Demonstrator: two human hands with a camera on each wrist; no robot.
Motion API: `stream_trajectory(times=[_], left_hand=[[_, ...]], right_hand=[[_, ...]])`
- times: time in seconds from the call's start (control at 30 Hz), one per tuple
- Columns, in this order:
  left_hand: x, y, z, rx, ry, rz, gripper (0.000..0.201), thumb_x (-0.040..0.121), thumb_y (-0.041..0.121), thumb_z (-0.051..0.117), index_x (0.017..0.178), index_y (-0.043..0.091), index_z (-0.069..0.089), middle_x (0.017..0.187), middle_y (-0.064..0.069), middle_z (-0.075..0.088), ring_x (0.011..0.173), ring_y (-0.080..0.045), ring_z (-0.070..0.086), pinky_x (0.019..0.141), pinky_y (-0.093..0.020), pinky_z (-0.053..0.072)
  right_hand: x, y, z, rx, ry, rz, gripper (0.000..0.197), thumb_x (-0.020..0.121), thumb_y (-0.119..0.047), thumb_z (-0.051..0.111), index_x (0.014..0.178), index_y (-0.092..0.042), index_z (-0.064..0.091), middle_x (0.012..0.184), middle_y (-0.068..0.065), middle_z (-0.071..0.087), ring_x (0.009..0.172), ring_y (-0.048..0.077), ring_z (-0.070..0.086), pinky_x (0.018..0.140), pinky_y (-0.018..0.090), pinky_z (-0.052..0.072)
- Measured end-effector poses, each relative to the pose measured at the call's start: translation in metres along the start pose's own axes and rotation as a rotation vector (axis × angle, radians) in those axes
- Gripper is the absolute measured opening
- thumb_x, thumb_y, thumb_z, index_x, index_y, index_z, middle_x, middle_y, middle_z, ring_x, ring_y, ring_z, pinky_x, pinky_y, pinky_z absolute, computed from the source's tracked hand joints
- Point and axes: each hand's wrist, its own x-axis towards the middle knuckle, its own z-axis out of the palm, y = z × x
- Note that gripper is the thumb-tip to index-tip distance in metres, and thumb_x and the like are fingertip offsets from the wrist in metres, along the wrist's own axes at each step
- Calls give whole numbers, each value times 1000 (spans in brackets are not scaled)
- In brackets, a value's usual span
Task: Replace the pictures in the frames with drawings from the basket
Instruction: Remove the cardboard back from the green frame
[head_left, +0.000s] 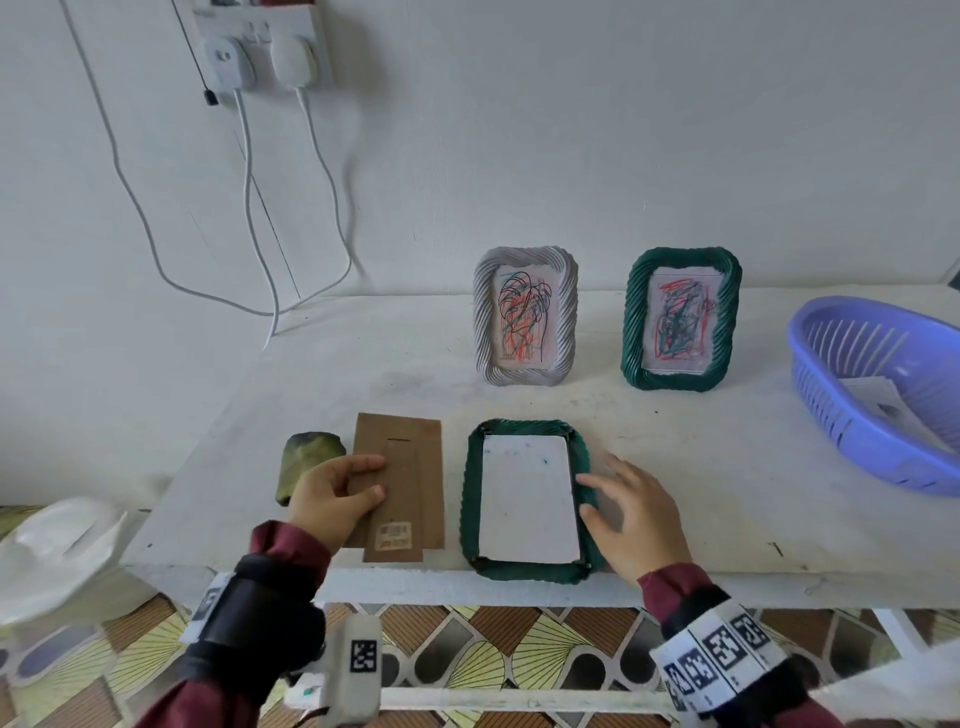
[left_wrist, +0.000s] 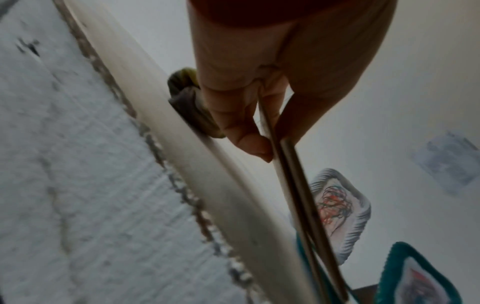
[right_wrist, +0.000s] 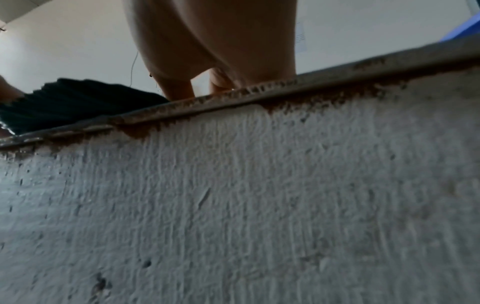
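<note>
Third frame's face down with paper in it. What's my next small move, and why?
Probably lift the backing board over onto the face-down frame. The left hand already grips the board, white paper fills the opening, and the right hand rests open at the frame's right edge to steady it.

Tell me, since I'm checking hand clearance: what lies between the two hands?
Head view: the face-down green frame with white paper, between left hand on the brown backing board and right hand.

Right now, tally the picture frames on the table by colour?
Green frames: 2, one standing, one lying face down
White frames: 1, standing
Total: 3
</note>
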Motion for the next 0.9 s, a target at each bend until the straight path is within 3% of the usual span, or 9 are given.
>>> stream_trajectory(times=[0.07,0.17,0.27,0.37,0.43,0.53,0.7,0.8,0.9], left_hand=[[0,-8,-1,90,39,14,27,80,-11,59,101,6,62,97,-12,61,73,-13,58,48,-9,49],[-1,-16,4,235,45,67,26,81,-4,61,93,19,61,99,-9,63,75,-13,58,53,-18,50],[-4,-18,9,439,41,127,24,82,5,63,99,22,61,101,-2,61,80,-14,55,65,-23,47],[-6,-22,12,624,52,199,27,77,13,68,99,28,63,114,0,60,104,-27,52,89,-36,42],[-9,-22,16,709,38,193,26,79,14,67,102,23,65,125,-1,55,112,-28,46,94,-33,33],[-11,-24,19,709,51,208,25,79,12,66,103,20,66,126,-3,55,113,-28,45,95,-33,33],[-14,-22,23,592,66,240,25,73,6,70,97,12,68,107,-5,61,96,-24,56,83,-30,43],[-15,-20,31,623,75,276,31,75,4,68,105,13,65,119,-7,57,110,-26,51,92,-31,37],[-19,-18,43,595,8,398,36,77,9,68,110,19,64,129,-1,52,121,-23,45,99,-33,34]], right_hand=[[1,3,3,10,38,-31,33,81,-14,64,114,-23,65,133,0,52,125,23,46,109,44,30],[2,6,7,17,83,-27,35,78,-9,66,111,-20,66,126,0,59,117,22,54,102,50,37],[3,7,8,30,124,-33,35,76,-5,66,109,-19,68,122,0,62,112,23,57,99,53,39],[3,8,7,39,124,-21,35,77,-4,65,109,-18,68,122,1,62,112,24,57,100,53,38],[2,8,7,40,131,-30,35,78,-3,64,109,-17,68,123,1,61,113,25,56,100,53,38],[-2,8,6,29,123,-29,34,81,-4,62,112,-17,66,127,1,58,117,25,53,104,53,33],[-6,7,9,1,95,-11,35,85,-15,53,118,-18,62,133,-3,53,124,21,47,109,45,22],[-6,6,10,8,105,-6,35,84,-18,52,117,-17,63,133,-2,54,123,23,48,108,47,23],[-7,4,11,21,157,-25,40,79,-25,47,114,-15,65,127,3,59,118,27,52,104,48,34]])
